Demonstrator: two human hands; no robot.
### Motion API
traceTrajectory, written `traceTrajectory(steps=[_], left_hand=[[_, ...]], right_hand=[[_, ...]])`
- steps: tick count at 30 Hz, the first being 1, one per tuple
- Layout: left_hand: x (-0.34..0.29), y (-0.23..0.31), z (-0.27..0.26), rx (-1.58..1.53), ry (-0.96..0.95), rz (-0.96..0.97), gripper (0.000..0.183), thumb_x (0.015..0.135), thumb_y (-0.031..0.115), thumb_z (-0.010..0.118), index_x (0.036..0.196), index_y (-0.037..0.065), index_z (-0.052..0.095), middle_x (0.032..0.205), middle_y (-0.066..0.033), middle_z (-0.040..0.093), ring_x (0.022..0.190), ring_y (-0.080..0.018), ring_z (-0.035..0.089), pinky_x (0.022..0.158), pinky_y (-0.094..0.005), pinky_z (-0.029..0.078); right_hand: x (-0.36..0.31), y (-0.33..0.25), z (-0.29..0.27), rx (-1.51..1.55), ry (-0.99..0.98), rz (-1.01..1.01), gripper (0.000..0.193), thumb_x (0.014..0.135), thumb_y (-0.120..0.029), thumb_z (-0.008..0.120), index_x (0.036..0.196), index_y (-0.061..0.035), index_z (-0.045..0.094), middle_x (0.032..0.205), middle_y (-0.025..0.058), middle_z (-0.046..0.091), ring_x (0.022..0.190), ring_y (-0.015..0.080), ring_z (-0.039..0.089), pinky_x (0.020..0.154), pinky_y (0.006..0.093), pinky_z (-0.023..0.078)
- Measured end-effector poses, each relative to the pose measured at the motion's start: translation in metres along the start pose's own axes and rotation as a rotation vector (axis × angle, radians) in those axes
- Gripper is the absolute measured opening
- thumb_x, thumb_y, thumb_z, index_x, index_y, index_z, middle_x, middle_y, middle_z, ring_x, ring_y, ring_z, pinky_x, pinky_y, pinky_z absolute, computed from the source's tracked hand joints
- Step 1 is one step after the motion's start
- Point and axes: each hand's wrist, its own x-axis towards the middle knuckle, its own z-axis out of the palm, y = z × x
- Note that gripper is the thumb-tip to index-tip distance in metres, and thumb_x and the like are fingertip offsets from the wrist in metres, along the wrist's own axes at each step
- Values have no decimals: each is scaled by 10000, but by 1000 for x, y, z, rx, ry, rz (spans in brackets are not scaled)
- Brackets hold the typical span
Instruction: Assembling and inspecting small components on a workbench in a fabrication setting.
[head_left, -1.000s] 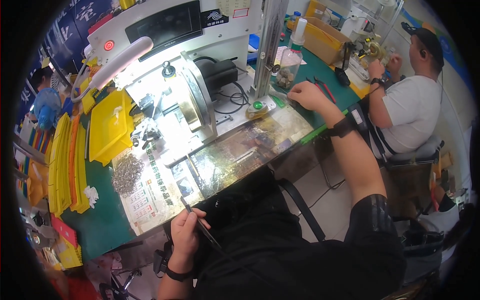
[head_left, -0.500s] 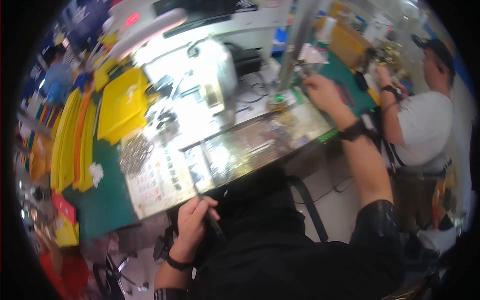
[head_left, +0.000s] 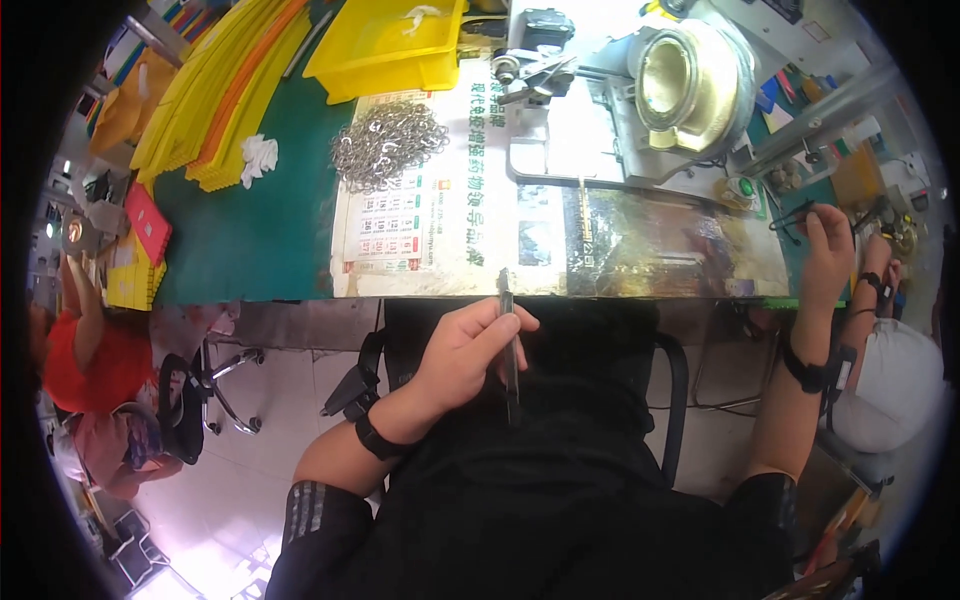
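My left hand (head_left: 462, 352) is closed around a slim dark tool (head_left: 509, 385), shaped like tweezers, held upright just in front of the table's near edge. Off to the right, my right hand (head_left: 830, 240) pinches a thin dark looped thing (head_left: 793, 216) above the green mat; its kind is not clear. A heap of small silvery metal rings or clips (head_left: 388, 145) lies on a printed calendar sheet (head_left: 385, 235), left of centre. Right of the heap stands a machine with a round brass-coloured part (head_left: 668, 80) and a pale flat base (head_left: 565, 145).
A yellow bin (head_left: 390, 75) stands behind the heap. Long yellow and orange trays (head_left: 215, 100) lie at the left, by crumpled white tissue (head_left: 259, 160). A metal post (head_left: 815, 125) slants at the right. One person in white (head_left: 895, 385) sits at right, another in red (head_left: 85, 360) at left.
The view has swung to the right and steadied. My right hand has moved back from beside the metal post and now shows a thin dark thing. The left hand keeps its tool.
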Motion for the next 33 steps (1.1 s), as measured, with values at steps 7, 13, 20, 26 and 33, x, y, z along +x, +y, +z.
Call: traceTrajectory(steps=[7, 13, 20, 26, 33], left_hand=[[2, -2, -1, -66, 12, -62, 290, 1065, 225, 503, 1109, -20, 653, 709, -79, 665, 592, -86, 578, 584, -213, 441], [-1, -6, -6, -47, 63, -61, 278, 1058, 198, 508, 1097, -37, 650, 688, -94, 657, 580, -105, 582, 565, -215, 440], [2, -7, -8, -72, 40, -32, 273, 1063, 203, 498, 1093, -21, 652, 712, -92, 666, 559, -106, 584, 542, -222, 465], [0, -12, -11, -85, 38, -24, 266, 1051, 190, 515, 1074, -42, 642, 703, -108, 655, 594, -134, 613, 550, -228, 467], [3, -14, -9, -98, 76, -10, 268, 1051, 197, 517, 1064, -44, 633, 718, -108, 652, 609, -150, 628, 595, -233, 479]], right_hand=[[-62, -94, 80, -33, -375, -338, 181, 917, 69, 609, 1096, 47, 619, 986, 63, 653, 887, 157, 627, 830, 260, 493], [-62, -94, 105, 398, -369, 160, 165, 944, 34, 609, 1109, 32, 605, 985, 77, 662, 864, 133, 650, 782, 257, 519], [-53, -86, 80, 299, -302, 190, 122, 926, -19, 658, 1045, 10, 668, 904, 44, 681, 798, 102, 633, 715, 227, 484], [-3, -20, 9, -279, -21, 71, 185, 879, -85, 688, 1027, 24, 706, 806, 41, 681, 719, 95, 595, 695, 252, 484], [48, 43, -21, -397, 39, 79, 250, 889, -155, 695, 1053, 31, 722, 876, 120, 751, 808, 191, 704, 755, 305, 534]])
